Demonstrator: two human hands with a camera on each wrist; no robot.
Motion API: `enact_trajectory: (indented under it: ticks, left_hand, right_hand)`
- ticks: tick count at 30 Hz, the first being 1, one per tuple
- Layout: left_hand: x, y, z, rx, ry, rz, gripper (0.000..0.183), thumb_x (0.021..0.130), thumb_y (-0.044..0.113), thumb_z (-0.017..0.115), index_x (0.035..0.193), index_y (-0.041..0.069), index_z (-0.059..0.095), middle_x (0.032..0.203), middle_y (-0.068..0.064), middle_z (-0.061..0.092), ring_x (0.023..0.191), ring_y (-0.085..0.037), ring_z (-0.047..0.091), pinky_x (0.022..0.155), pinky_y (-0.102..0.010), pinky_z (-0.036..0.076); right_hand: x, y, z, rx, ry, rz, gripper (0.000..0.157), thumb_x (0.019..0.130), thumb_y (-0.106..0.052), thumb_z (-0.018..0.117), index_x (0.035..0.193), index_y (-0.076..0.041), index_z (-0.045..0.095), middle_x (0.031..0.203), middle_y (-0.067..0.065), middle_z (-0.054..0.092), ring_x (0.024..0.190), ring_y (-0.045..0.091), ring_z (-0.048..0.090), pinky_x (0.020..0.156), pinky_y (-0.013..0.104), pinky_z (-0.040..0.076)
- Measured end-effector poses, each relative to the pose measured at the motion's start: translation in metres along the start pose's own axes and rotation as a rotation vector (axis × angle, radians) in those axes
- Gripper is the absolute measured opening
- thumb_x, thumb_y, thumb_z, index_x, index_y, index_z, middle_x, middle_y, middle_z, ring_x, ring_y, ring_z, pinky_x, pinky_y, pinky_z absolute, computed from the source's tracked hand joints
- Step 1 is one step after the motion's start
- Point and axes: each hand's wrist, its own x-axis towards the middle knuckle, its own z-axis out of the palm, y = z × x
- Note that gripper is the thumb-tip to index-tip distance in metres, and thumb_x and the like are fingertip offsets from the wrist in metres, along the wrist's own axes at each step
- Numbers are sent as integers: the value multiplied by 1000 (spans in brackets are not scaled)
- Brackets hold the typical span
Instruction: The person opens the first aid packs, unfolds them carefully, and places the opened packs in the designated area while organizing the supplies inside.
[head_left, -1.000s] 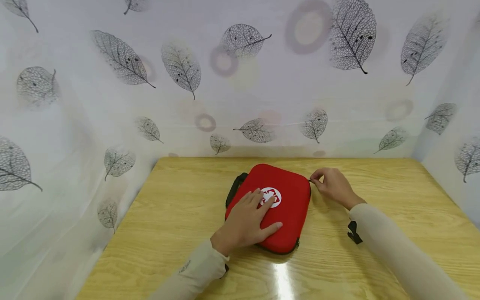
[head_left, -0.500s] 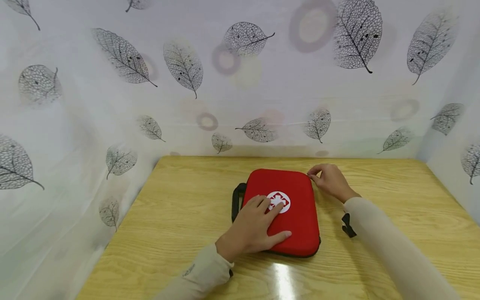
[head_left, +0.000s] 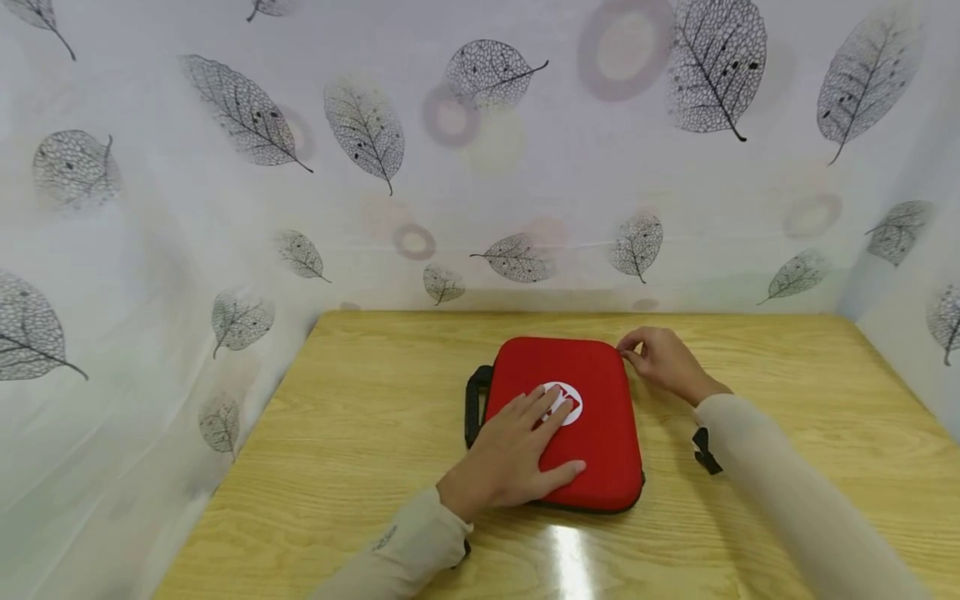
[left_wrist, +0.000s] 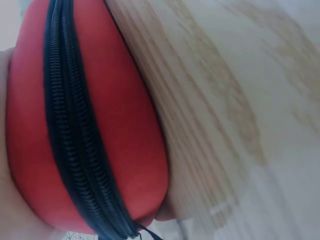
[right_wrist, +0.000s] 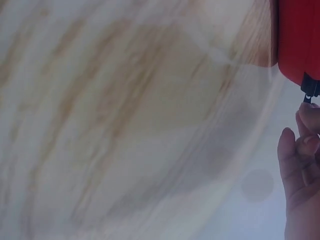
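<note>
A red zippered first-aid case (head_left: 592,467) with a white round emblem lies flat on the wooden table. Across its lid rests my left hand (head_left: 513,458), fingers spread and partly over the emblem. At the case's far right corner my right hand (head_left: 663,364) pinches a small black zipper pull (right_wrist: 307,98) between thumb and finger. A black double zipper (left_wrist: 75,125) runs along the case's side in the left wrist view, its teeth closed there. On the left side of the case sticks out a black carry handle (head_left: 474,404).
The wooden table (head_left: 360,467) extends around the case on all sides. Behind it hangs a pale curtain (head_left: 555,150) printed with dark leaf skeletons, which also borders the left and right. A black strap (head_left: 705,452) shows at the right sleeve.
The case has turned so that it sits straighter, its near end swinging right. My left hand moved right with it, and the right hand stays at the far right corner.
</note>
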Motion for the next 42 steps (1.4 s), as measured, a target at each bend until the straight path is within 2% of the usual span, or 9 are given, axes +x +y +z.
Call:
enact_trajectory:
  ticks: [8, 15, 19, 29, 36, 42]
  left_hand:
    - [1, 3, 1, 18, 2, -10, 78, 99, 67, 35, 161, 21, 30, 166, -3, 26, 153, -21, 21, 123, -37, 17]
    - [0, 3, -2, 28, -18, -21, 78, 99, 67, 35, 161, 20, 28, 166, -3, 25, 153, -22, 20, 123, -38, 18]
    - [0, 4, -4, 34, -28, -28, 79, 99, 67, 34, 162, 20, 27, 167, -3, 24, 153, -22, 20, 123, -38, 18]
    - [2, 6, -3, 17, -25, -31, 79, 99, 68, 34, 162, 20, 26, 167, -4, 23, 154, -21, 19, 123, -39, 19]
    - [15, 6, 0, 6, -36, -45, 80, 99, 69, 34, 162, 20, 27, 167, -4, 23, 154, -22, 19, 124, -39, 17]
    - [21, 4, -1, -1, -34, -58, 81, 98, 70, 35, 162, 20, 27, 167, -4, 22, 154, -22, 17, 124, -39, 15]
  right_hand:
    - [-16, -1, -6, -19, 7, -18, 7, 89, 3, 72, 93, 2, 76, 87, 12, 72, 61, 13, 52, 57, 30, 47]
    - [-38, -4, -7, 44, -40, 0, 9, 89, 5, 71, 94, 1, 76, 84, 6, 70, 60, 9, 50, 54, 26, 44]
    - [-45, -7, -6, 77, -43, -13, 11, 88, 7, 71, 95, 1, 76, 83, 6, 70, 59, 9, 49, 53, 26, 43]
    - [-48, -7, -7, 76, -22, 38, 9, 89, 4, 72, 97, 1, 76, 79, 6, 69, 56, 9, 48, 52, 26, 43]
    - [-46, -8, -9, 54, 19, 62, 8, 89, 3, 73, 97, 3, 76, 86, 9, 72, 58, 10, 52, 53, 26, 45]
    - [-42, -8, -11, 64, 19, 107, 9, 91, 1, 72, 99, 2, 76, 90, 12, 72, 61, 13, 56, 55, 27, 46]
